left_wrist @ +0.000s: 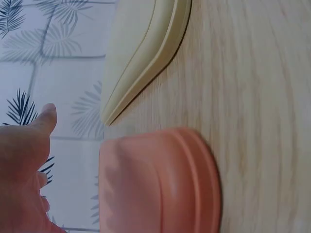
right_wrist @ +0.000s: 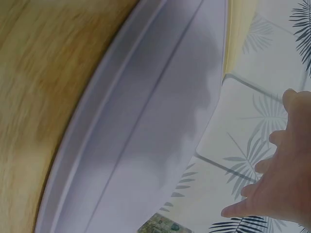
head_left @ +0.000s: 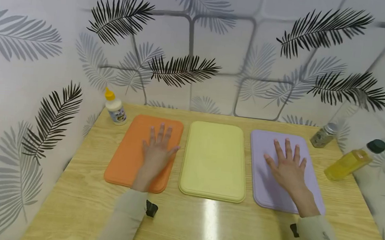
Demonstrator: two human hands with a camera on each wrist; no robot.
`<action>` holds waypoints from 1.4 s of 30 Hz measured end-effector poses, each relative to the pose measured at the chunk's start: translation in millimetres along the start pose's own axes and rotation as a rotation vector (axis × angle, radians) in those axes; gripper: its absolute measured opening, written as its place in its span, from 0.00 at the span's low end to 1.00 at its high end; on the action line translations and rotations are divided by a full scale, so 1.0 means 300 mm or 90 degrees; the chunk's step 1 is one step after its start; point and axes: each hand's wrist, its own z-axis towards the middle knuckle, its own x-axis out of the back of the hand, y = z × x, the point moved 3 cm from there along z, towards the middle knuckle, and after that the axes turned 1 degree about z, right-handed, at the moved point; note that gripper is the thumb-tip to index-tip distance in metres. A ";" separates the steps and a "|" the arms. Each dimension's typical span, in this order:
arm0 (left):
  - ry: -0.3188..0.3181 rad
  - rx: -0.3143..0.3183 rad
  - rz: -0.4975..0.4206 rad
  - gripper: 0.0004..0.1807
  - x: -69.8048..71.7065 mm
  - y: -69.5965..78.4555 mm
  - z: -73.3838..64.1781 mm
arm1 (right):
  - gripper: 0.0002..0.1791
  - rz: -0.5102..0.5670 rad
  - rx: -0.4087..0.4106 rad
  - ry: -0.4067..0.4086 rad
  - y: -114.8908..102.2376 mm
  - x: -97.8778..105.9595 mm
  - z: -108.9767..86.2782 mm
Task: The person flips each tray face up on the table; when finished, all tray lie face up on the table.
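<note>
My left hand [head_left: 157, 153] is spread palm down over an orange rectangular board [head_left: 126, 160] with rounded corners. In the left wrist view a gap shows between that hand [left_wrist: 24, 160] and the orange board [left_wrist: 146, 184]. Over on the right, my right hand [head_left: 287, 170] is spread above a lavender board [head_left: 262, 140] of the same shape, casting a shadow on it. The right wrist view has those fingers raised off the lavender board [right_wrist: 146, 121]. Between the two lies a pale yellow board [head_left: 214, 161]. Neither hand holds anything.
A white glue bottle [head_left: 116, 110] with a yellow nozzle stands at the back left of the wooden table [head_left: 177, 224]. At the right are a small silver-capped jar [head_left: 323, 136] and a bottle of yellow liquid [head_left: 348, 164] with a dark cap. A leaf-patterned wall [head_left: 214, 95] borders the back.
</note>
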 end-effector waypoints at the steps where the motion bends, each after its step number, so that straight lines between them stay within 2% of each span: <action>1: 0.001 -0.002 -0.004 0.43 -0.005 0.009 0.003 | 0.40 0.002 -0.001 0.000 0.007 0.001 0.000; 9: 0.012 -0.021 -0.014 0.42 -0.060 0.073 0.025 | 0.39 -0.001 -0.006 0.006 0.043 -0.003 0.002; 17: -0.015 -0.029 -0.033 0.40 -0.113 0.166 0.028 | 0.39 0.020 -0.022 0.014 0.091 -0.019 0.002; 26: -0.015 -0.064 -0.052 0.40 -0.157 0.247 0.027 | 0.38 0.031 -0.035 0.009 0.129 -0.020 -0.007; 30: -0.025 -0.073 -0.053 0.40 -0.172 0.295 0.048 | 0.37 0.033 -0.040 0.001 0.153 -0.016 -0.010; 34: -0.041 -0.080 -0.084 0.40 -0.191 0.345 0.064 | 0.37 0.037 -0.050 -0.006 0.181 -0.026 -0.012; 42: -0.037 -0.117 -0.124 0.40 -0.222 0.464 0.070 | 0.38 0.035 -0.075 -0.007 0.234 -0.036 -0.015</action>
